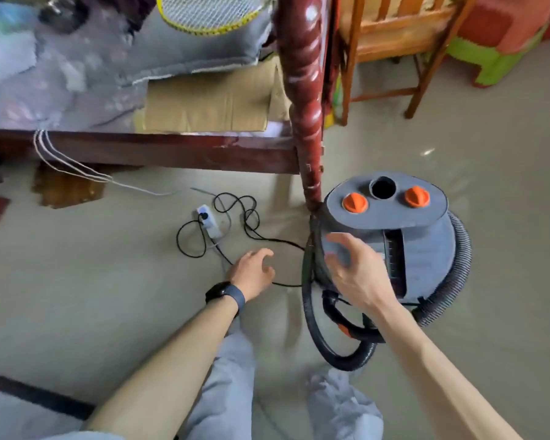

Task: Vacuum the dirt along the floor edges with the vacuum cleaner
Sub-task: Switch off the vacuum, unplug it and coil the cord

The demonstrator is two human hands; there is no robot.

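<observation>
Centre left, a white power strip point(208, 222) feeds a looping black cord point(248, 214). My left hand point(254, 271) hovers over the cord, fingers loose and empty. My right hand point(356, 274), spread and holding nothing, is before the grey drum vacuum cleaner with orange knobs point(388, 214), centre right. The vacuum's black ribbed hose point(331, 350) lies coiled, so I judge vacuuming not yet begun.

Both bare arms reach forward, left hand point(254, 270) and right hand point(354, 270) spread, holding nothing.
</observation>
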